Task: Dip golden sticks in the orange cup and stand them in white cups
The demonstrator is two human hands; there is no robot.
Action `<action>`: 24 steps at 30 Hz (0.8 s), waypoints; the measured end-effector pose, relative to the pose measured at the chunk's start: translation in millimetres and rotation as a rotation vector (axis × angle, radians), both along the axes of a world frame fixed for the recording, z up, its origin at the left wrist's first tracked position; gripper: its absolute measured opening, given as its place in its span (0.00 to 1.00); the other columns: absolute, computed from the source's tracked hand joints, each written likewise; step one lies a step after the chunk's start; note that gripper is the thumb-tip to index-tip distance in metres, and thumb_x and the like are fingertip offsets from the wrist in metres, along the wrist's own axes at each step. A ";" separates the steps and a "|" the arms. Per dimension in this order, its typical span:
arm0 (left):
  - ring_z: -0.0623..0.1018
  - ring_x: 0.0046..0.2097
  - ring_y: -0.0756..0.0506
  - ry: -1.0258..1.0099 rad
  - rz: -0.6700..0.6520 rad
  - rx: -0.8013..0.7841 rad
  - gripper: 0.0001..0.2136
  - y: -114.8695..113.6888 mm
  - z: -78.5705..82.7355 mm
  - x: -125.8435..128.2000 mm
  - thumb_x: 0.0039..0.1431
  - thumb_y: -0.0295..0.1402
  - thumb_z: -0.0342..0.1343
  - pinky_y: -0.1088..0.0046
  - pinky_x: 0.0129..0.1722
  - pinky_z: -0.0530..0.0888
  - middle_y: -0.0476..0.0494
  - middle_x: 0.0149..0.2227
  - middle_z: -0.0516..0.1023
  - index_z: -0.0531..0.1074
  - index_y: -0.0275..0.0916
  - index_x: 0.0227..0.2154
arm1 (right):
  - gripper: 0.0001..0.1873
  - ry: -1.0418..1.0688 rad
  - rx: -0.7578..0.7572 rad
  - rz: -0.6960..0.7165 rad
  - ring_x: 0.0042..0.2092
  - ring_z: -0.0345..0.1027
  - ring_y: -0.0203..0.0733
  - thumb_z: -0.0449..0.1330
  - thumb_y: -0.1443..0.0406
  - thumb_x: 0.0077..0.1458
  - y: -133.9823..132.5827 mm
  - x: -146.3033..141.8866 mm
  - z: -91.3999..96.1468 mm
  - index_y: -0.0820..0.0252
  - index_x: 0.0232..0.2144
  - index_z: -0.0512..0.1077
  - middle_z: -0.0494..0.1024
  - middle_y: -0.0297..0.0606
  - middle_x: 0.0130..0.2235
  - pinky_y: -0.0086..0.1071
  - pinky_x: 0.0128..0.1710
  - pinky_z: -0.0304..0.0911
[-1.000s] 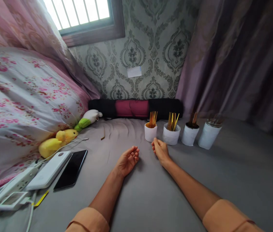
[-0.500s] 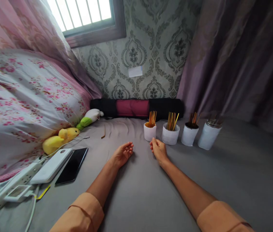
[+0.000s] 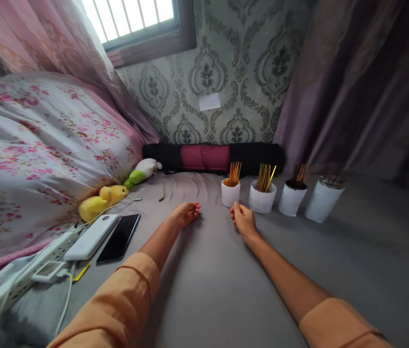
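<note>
My left hand [image 3: 187,213] rests palm up on the grey sheet [image 3: 211,290], fingers loosely curled with nothing in them. My right hand [image 3: 242,220] lies just in front of the leftmost white cup [image 3: 230,193], fingers pinched together; what they hold, if anything, is too small to see. That cup holds orange sticks [image 3: 235,172]. Beside it stand a second white cup [image 3: 261,199] with yellow-brown sticks, a third cup [image 3: 291,199] with dark sticks, and a wrapped jar [image 3: 324,201].
A floral duvet [image 3: 41,145] fills the left. Beside it lie yellow [image 3: 102,201] and green-white [image 3: 142,172] plush toys, a white power bank [image 3: 91,237], a black phone [image 3: 119,238], a power strip [image 3: 16,285] and a loose stick [image 3: 162,192]. A black and maroon bolster [image 3: 211,157] lines the wall.
My left hand has slid farther from me over the sheet and its sleeve has come into view. My right hand has stayed by the leftmost cup. The view has shifted slightly.
</note>
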State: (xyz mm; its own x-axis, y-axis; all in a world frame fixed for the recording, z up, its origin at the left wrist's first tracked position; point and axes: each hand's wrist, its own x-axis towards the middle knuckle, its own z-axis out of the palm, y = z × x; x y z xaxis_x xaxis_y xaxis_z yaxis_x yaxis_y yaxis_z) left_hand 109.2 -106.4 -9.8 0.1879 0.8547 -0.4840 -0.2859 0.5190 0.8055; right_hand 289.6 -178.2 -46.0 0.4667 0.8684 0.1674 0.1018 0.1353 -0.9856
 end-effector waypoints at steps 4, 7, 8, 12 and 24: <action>0.67 0.18 0.55 0.089 0.042 0.021 0.06 11.2 5.4 -8.5 0.49 0.18 0.47 0.83 0.16 0.64 0.46 0.21 0.68 0.65 0.32 0.28 | 0.22 -0.008 -0.001 0.002 0.16 0.55 0.30 0.48 0.49 0.47 -0.6 -0.3 1.4 0.61 0.19 0.65 0.64 0.31 0.16 0.23 0.14 0.50; 0.66 0.18 0.55 0.153 0.069 0.039 0.05 19.0 8.0 -16.9 0.49 0.18 0.48 0.83 0.16 0.64 0.46 0.20 0.69 0.66 0.32 0.27 | 0.22 -0.017 -0.005 0.002 0.16 0.55 0.30 0.48 0.50 0.47 -1.1 -0.3 1.8 0.61 0.19 0.65 0.64 0.31 0.16 0.23 0.14 0.50; 0.66 0.17 0.55 0.171 0.075 0.045 0.05 21.4 8.4 -19.7 0.49 0.19 0.48 0.83 0.16 0.64 0.46 0.20 0.69 0.66 0.32 0.27 | 0.22 -0.019 -0.006 0.002 0.16 0.55 0.30 0.48 0.49 0.47 -1.1 -0.3 1.7 0.61 0.19 0.65 0.64 0.31 0.16 0.24 0.14 0.50; 0.67 0.18 0.55 0.231 0.087 0.080 0.04 29.3 9.0 -29.0 0.47 0.19 0.50 0.83 0.16 0.63 0.46 0.19 0.69 0.66 0.32 0.25 | 0.22 -0.028 -0.001 0.005 0.16 0.56 0.30 0.48 0.49 0.47 -0.9 -0.4 1.4 0.61 0.18 0.65 0.65 0.31 0.16 0.24 0.14 0.51; 0.67 0.18 0.54 0.471 -0.012 0.209 0.04 33.1 17.5 -38.3 0.44 0.21 0.56 0.82 0.16 0.62 0.45 0.19 0.70 0.66 0.32 0.23 | 0.23 -0.043 -0.003 0.010 0.16 0.56 0.30 0.47 0.49 0.48 -0.7 -0.1 0.0 0.61 0.18 0.65 0.64 0.32 0.16 0.23 0.15 0.51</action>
State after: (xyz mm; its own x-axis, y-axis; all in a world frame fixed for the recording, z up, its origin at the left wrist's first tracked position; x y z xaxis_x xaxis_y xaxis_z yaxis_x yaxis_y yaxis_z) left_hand 70.9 -73.3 7.7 0.0012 0.9413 -0.3375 0.1377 0.3342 0.9324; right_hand 289.5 -178.8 -46.0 0.4506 0.8735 0.1845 0.1424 0.1337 -0.9807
